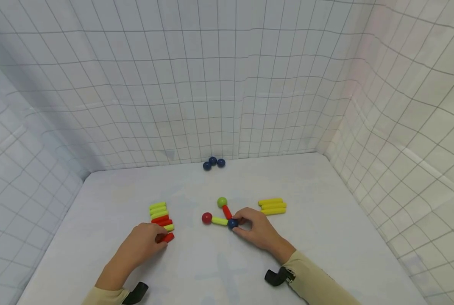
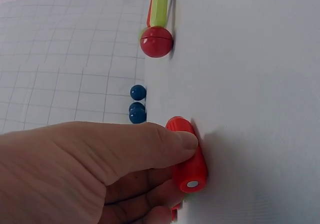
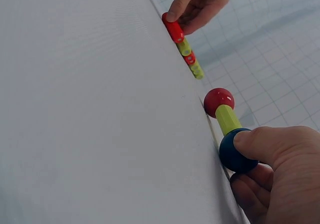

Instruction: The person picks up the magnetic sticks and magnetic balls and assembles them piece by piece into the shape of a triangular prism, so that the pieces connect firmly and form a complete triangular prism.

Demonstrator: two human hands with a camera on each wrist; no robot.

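Observation:
My left hand [image 1: 143, 245] pinches a red magnetic rod [image 2: 191, 169] between thumb and fingers, at the near end of a row of rods. A pale metal tip shows on the rod's end in the left wrist view. With thumb and fingers my right hand [image 1: 259, 231] grips a dark blue ball [image 3: 235, 151]. From that ball a yellow-green rod [image 1: 219, 221] runs left to a red ball [image 1: 207, 218]. Another red rod [image 1: 227, 212] leads from the blue ball up to a green ball [image 1: 221, 202].
Several yellow-green rods [image 1: 158, 209] and red rods lie side by side at the left. Yellow rods [image 1: 273, 210] are stacked together right of the joined pieces. Dark blue balls [image 1: 213, 161] sit at the table's back edge, before a grid-patterned sheet [image 1: 211, 84].

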